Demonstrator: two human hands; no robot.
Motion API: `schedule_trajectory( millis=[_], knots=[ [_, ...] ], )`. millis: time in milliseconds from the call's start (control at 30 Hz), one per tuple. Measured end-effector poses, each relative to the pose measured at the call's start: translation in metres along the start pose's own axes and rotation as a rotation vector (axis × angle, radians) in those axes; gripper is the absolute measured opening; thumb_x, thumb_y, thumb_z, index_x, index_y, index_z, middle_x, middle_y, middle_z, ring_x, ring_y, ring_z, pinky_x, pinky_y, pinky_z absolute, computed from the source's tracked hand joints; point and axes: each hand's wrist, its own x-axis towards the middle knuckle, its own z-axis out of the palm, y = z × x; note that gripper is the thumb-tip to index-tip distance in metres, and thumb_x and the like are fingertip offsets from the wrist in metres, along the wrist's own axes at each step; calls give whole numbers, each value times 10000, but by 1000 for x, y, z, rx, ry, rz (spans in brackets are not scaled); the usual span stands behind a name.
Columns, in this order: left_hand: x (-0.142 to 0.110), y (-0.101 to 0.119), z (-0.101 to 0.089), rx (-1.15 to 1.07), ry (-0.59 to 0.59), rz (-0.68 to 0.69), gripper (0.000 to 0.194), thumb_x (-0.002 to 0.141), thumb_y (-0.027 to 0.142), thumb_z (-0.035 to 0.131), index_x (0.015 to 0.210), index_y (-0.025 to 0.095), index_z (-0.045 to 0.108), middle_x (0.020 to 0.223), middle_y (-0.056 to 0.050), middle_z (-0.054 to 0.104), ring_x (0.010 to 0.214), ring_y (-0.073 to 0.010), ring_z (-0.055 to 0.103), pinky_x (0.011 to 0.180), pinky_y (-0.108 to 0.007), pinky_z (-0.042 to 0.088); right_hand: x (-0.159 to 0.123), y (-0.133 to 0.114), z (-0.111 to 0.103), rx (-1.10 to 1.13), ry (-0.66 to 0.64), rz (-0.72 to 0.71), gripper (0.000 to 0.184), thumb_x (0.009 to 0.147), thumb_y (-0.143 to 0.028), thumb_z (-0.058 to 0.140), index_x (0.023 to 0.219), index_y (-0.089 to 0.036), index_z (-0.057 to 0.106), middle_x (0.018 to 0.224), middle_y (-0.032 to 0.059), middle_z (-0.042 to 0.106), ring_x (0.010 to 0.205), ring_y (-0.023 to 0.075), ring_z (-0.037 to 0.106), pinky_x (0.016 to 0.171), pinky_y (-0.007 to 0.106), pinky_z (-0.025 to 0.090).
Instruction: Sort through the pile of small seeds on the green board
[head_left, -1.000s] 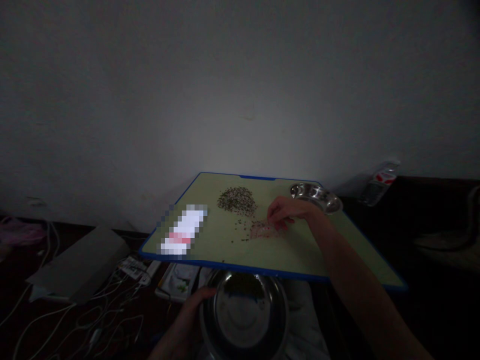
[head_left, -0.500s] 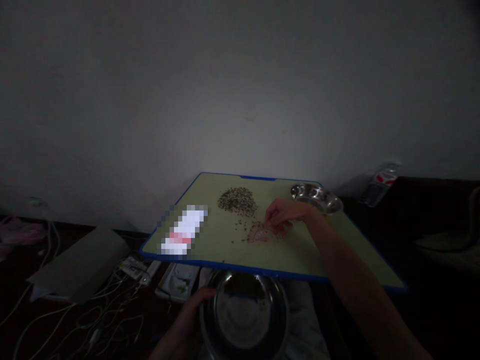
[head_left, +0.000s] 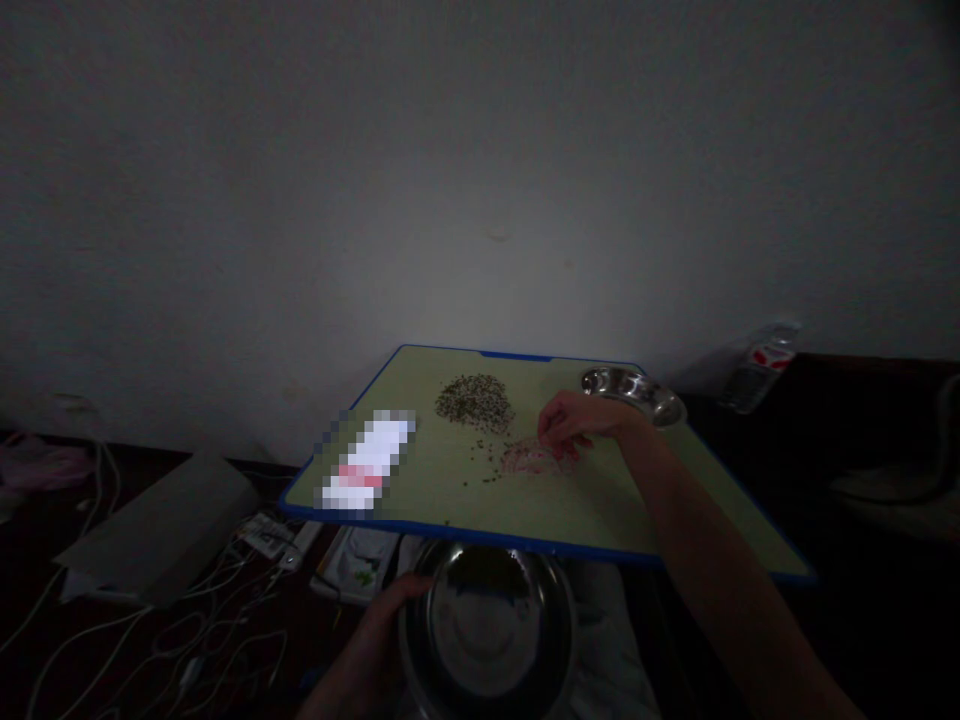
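Note:
My left hand (head_left: pixel 397 612) grips the left rim of a shiny metal bowl (head_left: pixel 487 640), with the thumb over its edge, just below the front of the table. My right hand (head_left: pixel 568 420) is above the right half of the tabletop, its fingers pinched together on a thin clear piece with red curved markings (head_left: pixel 532 458). The exact kind of this piece is not plain in the dim light. Left of it are a few scattered dark grains (head_left: pixel 487 455). Farther back is a heap of small dark and pale grains, like seeds (head_left: pixel 474 402).
A pale folding table (head_left: pixel 442 500) with a blue edge stands against the wall. On it are a blurred-out bright phone-like object (head_left: pixel 367 462) and a second metal bowl (head_left: pixel 664 403), partly behind my right forearm. A plastic bottle (head_left: pixel 761 367) stands at right. Cables (head_left: pixel 202 625) tangle at left.
My right hand has moved slightly to the right, and the clear red-marked piece has shifted and looks flatter or more blurred. The left hand and its bowl have stayed in place.

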Motion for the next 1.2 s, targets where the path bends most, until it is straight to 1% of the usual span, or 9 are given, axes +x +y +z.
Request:
schedule_trajectory(
  millis=[133,233,333,467,667,800,933,1033,1200],
  knots=[
    [0,1,1,20,19,-57,201,656,228,565,494,133,633,456,-25,658,472,-152,583,539,-255,426,2,-3,4,1,-37,-8,233,654,-322,594,760,-114,600,627,26,646,456,83,561,345,146,342],
    [-2,3,5,-7,37,-22,196,662,183,553,490,138,636,460,-14,659,480,-135,585,543,-235,424,4,-4,6,-15,-47,8,242,650,-327,595,767,-115,603,632,29,651,456,85,562,352,151,351],
    [-4,4,8,-22,16,1,226,668,188,543,462,143,622,432,-6,641,467,-126,577,539,-227,420,4,-2,5,-16,-49,35,227,649,-313,593,763,-117,604,631,27,651,469,93,572,348,151,347],
    [-6,4,9,18,-8,-31,229,671,219,528,484,137,632,433,-22,643,466,-149,579,544,-252,426,1,1,-1,-27,-18,60,191,654,-285,574,739,-116,602,611,24,646,469,98,574,341,151,342],
    [-4,1,5,19,29,-13,200,659,244,554,519,130,639,457,-28,653,482,-154,585,563,-259,429,-2,0,-3,-49,8,59,194,653,-274,563,749,-110,601,600,26,640,464,91,566,348,151,348],
    [-1,1,1,20,4,-33,178,645,247,572,529,132,643,451,-30,649,481,-168,581,568,-276,427,0,-2,0,-43,-8,43,219,653,-300,575,765,-113,600,622,32,647,485,93,576,357,148,347],
    [-3,3,6,6,10,-2,195,656,206,551,489,146,634,455,-21,654,471,-153,576,558,-263,423,1,-1,1,-22,-13,56,237,650,-320,591,769,-116,595,636,34,649,485,96,578,350,147,338],
    [-5,4,8,-1,12,-1,206,665,202,536,499,138,641,462,-24,656,478,-154,579,572,-267,427,2,-1,2,-32,-25,63,248,655,-334,587,772,-116,597,647,38,653,498,102,587,353,148,343],
    [-1,2,1,17,-6,-17,189,666,201,534,534,135,653,461,-25,652,480,-160,580,587,-276,429,5,0,5,-44,-50,72,284,656,-366,584,800,-121,601,686,47,666,514,111,597,383,165,382]
  ],
)
